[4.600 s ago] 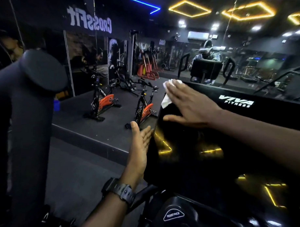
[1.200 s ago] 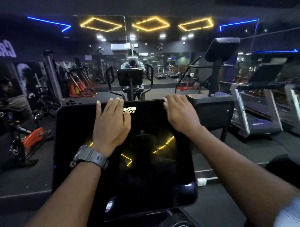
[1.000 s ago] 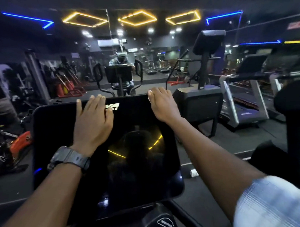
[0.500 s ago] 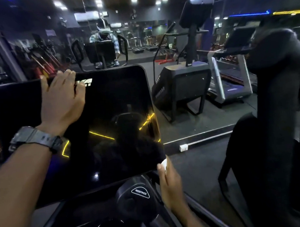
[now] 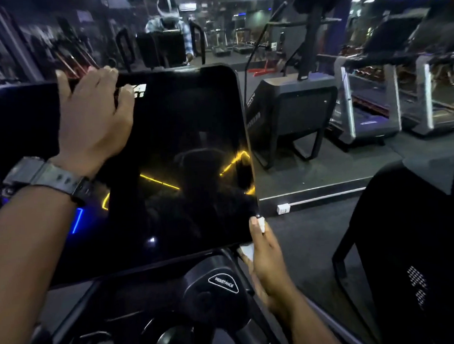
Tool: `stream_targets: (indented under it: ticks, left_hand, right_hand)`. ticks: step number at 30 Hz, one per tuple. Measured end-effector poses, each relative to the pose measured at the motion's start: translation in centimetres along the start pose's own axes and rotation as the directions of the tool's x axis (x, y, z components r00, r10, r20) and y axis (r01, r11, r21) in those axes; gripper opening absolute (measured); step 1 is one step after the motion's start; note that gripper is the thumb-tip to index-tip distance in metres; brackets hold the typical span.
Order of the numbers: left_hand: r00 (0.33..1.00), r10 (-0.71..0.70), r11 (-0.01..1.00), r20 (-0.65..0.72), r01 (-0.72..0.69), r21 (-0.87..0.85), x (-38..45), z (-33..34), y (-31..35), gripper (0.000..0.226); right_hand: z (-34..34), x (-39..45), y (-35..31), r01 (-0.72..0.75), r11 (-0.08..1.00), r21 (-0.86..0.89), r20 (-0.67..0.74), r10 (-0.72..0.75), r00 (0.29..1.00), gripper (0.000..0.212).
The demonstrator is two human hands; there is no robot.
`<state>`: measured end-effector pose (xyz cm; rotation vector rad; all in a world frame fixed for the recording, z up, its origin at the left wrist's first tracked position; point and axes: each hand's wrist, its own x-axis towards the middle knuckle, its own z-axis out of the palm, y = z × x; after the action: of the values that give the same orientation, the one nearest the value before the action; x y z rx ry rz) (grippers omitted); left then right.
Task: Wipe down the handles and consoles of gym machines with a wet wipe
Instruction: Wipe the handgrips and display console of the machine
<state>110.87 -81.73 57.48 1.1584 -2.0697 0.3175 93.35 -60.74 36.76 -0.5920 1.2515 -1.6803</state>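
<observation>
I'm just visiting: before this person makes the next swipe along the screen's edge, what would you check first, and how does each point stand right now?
1. White wet wipe in the right hand: ok, pinched in its fingers.
2. Wipe at the glossy black console screen: ok, at its lower right corner.
3. Screen steadied: ok, left hand grips the top edge.
4. Wipe still damp: cannot tell.
5. Round black resistance knob below, wiped yet: cannot tell.

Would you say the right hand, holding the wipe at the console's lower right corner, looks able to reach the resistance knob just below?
Probably yes: the right hand sits right beside the resistance knob, with nothing visible between them.
</observation>
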Motion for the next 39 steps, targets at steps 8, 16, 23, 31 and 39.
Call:
stream_targets:
  ticks: [8, 16, 23, 31, 39]
  left_hand:
    - [1.000, -0.016, 1.000, 0.026, 0.015, 0.021, 0.5, -0.2, -0.2, 0.060]
    - [1.000, -0.011, 0.999, 0.015, 0.010, 0.032, 0.4, -0.2, -0.2, 0.060]
    - [1.000, 0.000, 1.000, 0.015, 0.000, 0.017, 0.2, -0.8, -0.3, 0.060]
    - [1.000, 0.014, 0.999, 0.023, -0.015, 0.042, 0.0, -0.9, -0.5, 0.058]
    - [1.000, 0.007, 0.999, 0.026, -0.008, 0.034, 0.1, -0.7, -0.5, 0.057]
  right_hand:
    - [2.4, -0.7, -1.0, 0.180, 0.935, -0.307, -0.179, -0.242, 0.954, 0.052]
    - [0.4, 3.2, -1.2, 0.506, -0.233, -0.830, 0.542, -0.553, 0.633, 0.073]
    - [-2.0, 2.1, -2.7, 0.684, -0.428, -0.591, 0.807, -0.315, 0.500, 0.069]
    - [2.1, 2.2, -1.8, 0.707, -0.572, -0.415, 0.888, -0.084, 0.452, 0.086]
    - [6.5, 5.3, -7.9, 0.577, -0.348, -0.739, 0.672, -0.450, 0.589, 0.092]
